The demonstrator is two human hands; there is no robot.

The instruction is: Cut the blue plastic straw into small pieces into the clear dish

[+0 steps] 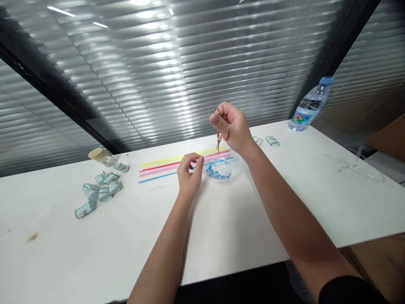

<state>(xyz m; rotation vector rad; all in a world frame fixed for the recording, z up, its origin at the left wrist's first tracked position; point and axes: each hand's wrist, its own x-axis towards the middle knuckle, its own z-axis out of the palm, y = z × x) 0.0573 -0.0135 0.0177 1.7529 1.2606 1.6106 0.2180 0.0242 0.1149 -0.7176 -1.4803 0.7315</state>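
Note:
In my right hand point(233, 126) is a small pair of scissors point(218, 146), its rose-gold loops around my fingers and its blades pointing down. Below the tips stands a clear round bowl point(221, 181) with many small blue pieces point(218, 169) in it. My left hand point(190, 175) is beside the bowl's left rim, thumb and fingers pinched together. What they hold, if anything, is too small to make out. Behind the left hand lie thin sticks or straws in yellow point(167, 160), red point(158, 167), pink point(158, 172) and blue point(158, 177).
On the left lie several green-and-white rolled packets point(105, 194), near a clear jar with a tan lid point(100, 156). Two similar packets point(272, 141) lie behind my right arm. A water bottle point(306, 110) stands at the back right. A clear thin object point(351, 167) lies on the right.

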